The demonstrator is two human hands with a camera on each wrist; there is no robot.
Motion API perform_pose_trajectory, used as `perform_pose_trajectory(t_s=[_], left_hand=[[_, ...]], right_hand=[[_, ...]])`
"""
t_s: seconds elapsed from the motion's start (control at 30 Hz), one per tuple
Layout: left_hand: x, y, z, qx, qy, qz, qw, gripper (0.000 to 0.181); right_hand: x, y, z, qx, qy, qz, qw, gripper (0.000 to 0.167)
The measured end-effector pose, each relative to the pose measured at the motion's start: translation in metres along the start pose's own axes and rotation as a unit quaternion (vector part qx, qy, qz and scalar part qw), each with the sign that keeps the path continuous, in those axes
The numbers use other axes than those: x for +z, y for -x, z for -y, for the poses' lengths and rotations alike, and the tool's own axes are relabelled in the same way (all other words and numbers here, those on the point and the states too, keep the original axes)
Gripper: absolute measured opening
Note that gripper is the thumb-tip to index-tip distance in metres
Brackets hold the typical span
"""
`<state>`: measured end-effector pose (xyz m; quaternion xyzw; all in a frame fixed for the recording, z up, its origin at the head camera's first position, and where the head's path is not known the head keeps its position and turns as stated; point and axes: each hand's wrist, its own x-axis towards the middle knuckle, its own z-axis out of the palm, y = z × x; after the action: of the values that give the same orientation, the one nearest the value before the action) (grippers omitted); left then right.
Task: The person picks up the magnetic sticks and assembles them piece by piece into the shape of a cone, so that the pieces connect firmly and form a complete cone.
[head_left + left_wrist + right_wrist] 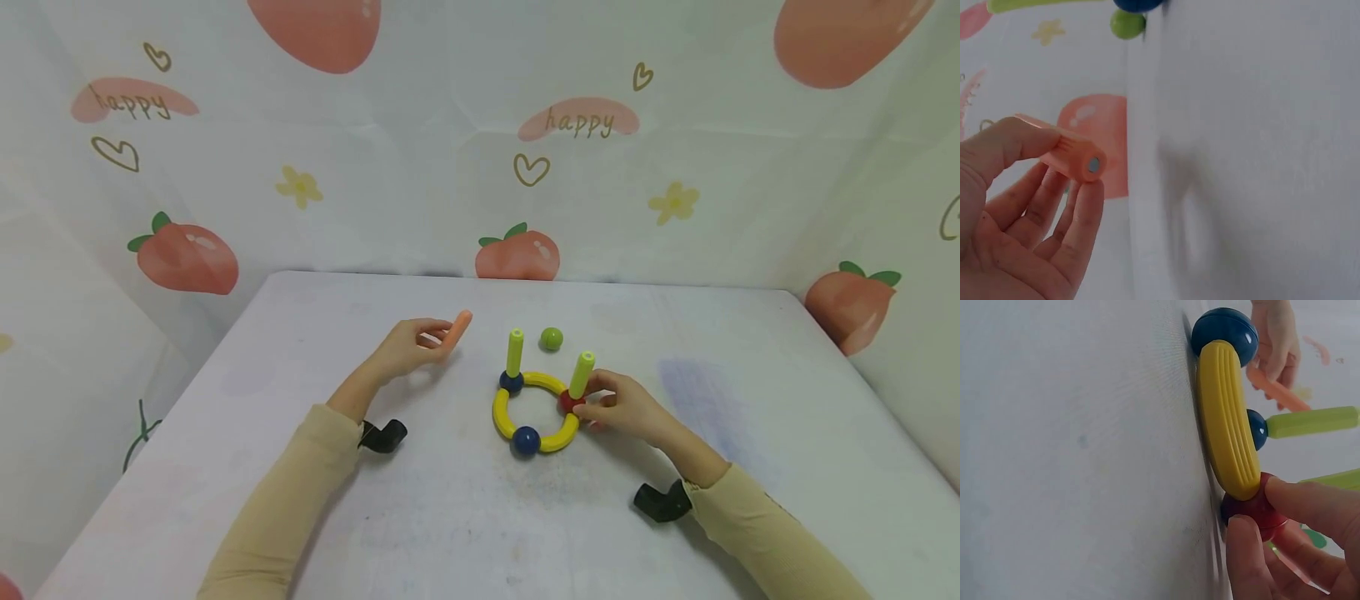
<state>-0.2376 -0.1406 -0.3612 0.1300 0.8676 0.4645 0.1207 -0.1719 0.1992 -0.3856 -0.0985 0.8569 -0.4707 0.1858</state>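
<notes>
My left hand (411, 346) pinches an orange magnetic rod (456, 331) above the table; its end with a round grey magnet (1094, 165) shows in the left wrist view. On the table lies a ring of curved yellow rods (558, 438) joined by balls. My right hand (626, 408) holds the red ball (1259, 515) at the ring's right side between thumb and fingers. From that ball a yellow-green rod (582, 375) stands up, leaning slightly. A second yellow-green rod (514, 353) rises from the back blue ball (512, 382). Another blue ball (526, 442) sits at the front.
A loose green ball (551, 338) lies behind the ring. Black wrist devices (384, 436) show at both sleeves. A white patterned cloth (420, 167) hangs behind the white table (450, 533).
</notes>
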Motion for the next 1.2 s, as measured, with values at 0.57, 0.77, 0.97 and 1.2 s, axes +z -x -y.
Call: perform_pose_trajectory(t_s=[0.57,0.77,0.97,1.2], left_hand=[[0.021,0.014,-0.025,0.086,0.097,0.072,0.9890,0.044],[0.034,0.019,-0.029,0.118,0.117,0.126,0.9780,0.038],[0.046,0.021,-0.033,0.130,0.113,0.154,0.9729,0.039],[0.058,0.024,-0.035,0.139,0.108,0.172,0.9693,0.034]], right_hand=[[0.003,0.001,0.002,0.014,0.002,-0.005,0.9999,0.046],[0.004,0.001,0.001,0.008,-0.006,-0.003,0.9999,0.046],[0.005,0.001,0.001,0.006,-0.019,-0.002,0.9998,0.045],[0.005,0.001,0.000,0.005,-0.019,-0.002,0.9998,0.044]])
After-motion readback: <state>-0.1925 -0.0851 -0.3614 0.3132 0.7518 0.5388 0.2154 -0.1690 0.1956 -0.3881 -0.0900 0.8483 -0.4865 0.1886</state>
